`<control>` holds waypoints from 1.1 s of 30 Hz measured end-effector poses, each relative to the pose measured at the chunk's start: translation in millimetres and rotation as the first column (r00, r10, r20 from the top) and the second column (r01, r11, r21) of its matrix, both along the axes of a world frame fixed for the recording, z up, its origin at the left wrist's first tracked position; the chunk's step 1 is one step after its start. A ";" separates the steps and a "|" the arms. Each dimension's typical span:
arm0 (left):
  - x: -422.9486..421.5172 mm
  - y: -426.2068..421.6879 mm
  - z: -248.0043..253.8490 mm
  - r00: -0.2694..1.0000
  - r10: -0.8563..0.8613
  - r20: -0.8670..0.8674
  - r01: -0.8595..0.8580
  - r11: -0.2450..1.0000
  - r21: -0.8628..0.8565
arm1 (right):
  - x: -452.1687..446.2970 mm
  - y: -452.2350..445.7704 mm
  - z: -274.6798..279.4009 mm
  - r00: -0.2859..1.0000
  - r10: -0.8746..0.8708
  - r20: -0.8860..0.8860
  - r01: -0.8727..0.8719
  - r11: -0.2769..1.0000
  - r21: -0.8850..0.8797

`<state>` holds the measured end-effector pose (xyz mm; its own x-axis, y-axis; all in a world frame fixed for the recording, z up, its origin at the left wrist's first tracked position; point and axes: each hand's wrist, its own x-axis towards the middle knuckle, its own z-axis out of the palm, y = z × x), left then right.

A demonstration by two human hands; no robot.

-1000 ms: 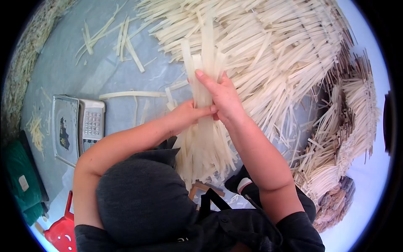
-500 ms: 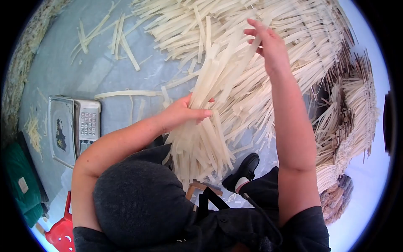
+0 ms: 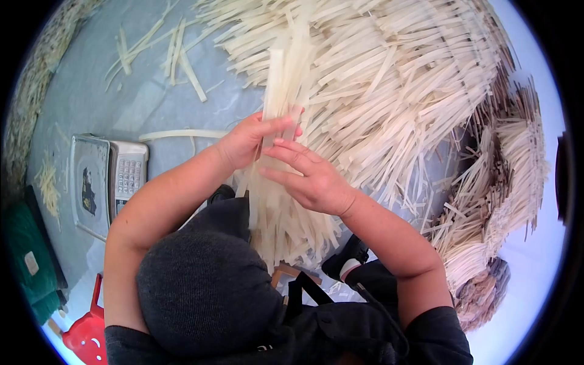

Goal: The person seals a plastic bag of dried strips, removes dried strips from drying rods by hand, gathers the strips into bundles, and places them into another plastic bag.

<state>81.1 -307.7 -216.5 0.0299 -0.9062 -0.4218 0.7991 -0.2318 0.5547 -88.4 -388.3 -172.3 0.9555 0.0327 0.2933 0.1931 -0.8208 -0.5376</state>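
Note:
A bundle of long, flat, cream-coloured strips [image 3: 277,82] stands roughly lengthwise in front of me, gripped round its middle by my left hand [image 3: 248,139]. Its thumb lies across the front of the strips. Just below and to the right, my right hand [image 3: 313,182] rests its stretched fingers against the bundle, palm towards it. The right thumb's contact with the strips is partly hidden. Under both hands, the lower strips [image 3: 295,234] fan out near my lap.
A large heap of similar strips [image 3: 401,91] spreads across the far right. Loose strips [image 3: 191,73] lie on the grey floor sheet [image 3: 146,109]. A scale with a keypad [image 3: 129,173] stands left, near a green bag [image 3: 30,261] and a red bear-shaped item [image 3: 88,337].
My right hand has come down and left from the upper right, where it was by a strip's end, to the bundle beside my left hand. The bundle's upper part now stands straighter.

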 end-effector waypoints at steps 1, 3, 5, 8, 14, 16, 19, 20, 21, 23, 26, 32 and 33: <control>0.4 1.2 -1.7 1.000 0.001 0.001 -0.001 1.000 0.001 | -0.2 -2.7 0.2 1.000 0.001 0.001 -0.001 1.000 0.001; 2.1 2.4 -7.6 0.985 -0.067 0.161 0.072 0.997 -0.026 | 3.0 -19.8 9.2 0.985 0.166 -0.041 -0.168 0.983 -0.068; 3.0 4.6 -10.7 0.986 -0.080 0.143 0.084 0.996 -0.024 | 12.0 -48.0 27.6 0.991 -0.062 0.120 0.078 0.987 -0.137; -1.3 9.4 -8.7 0.971 -0.159 0.178 0.163 0.987 -0.009 | 59.4 -91.6 56.2 0.782 -0.453 0.428 0.485 0.874 0.037; 1.2 7.5 -16.1 0.935 -0.246 0.255 0.260 0.965 -0.019 | 76.0 -95.2 36.8 0.899 -0.256 -0.355 0.402 0.805 0.437; 5.0 10.7 -19.0 0.933 -0.241 0.266 0.246 0.969 0.015 | 78.3 -91.5 29.5 0.882 -0.444 -0.159 0.466 0.768 0.439; 15.0 8.1 -2.9 0.935 -0.176 0.307 0.152 0.983 0.103 | 69.9 -86.4 0.9 0.778 -0.597 -0.197 0.598 0.605 0.526; 17.7 5.2 8.5 0.888 -0.154 0.434 0.130 0.988 0.084 | 67.7 -84.9 -9.8 0.740 -0.525 -0.421 0.666 0.483 0.568; 17.3 2.8 15.5 0.825 -0.129 0.550 0.114 0.992 0.061 | 66.1 -67.7 -6.9 0.733 -0.532 -0.424 0.673 0.475 0.567; 5.3 -3.0 20.7 0.801 -0.020 0.598 0.069 0.996 -0.060 | 66.2 -26.8 8.7 0.852 -0.200 -0.484 0.521 0.412 0.747; 9.3 1.9 35.8 0.796 -0.043 0.604 0.151 0.980 -0.130 | 69.4 -30.9 29.0 0.871 -0.347 -0.347 0.462 0.341 0.819; 67.1 43.6 -12.7 0.662 -0.123 0.739 -0.010 0.985 0.173 | 8.3 -92.2 71.5 0.866 -0.203 -0.458 0.474 0.038 0.880; 77.1 61.5 -45.0 0.591 -0.221 0.776 -0.027 0.956 0.293 | -2.1 -93.2 65.3 0.860 -0.118 -0.497 0.496 -0.038 0.867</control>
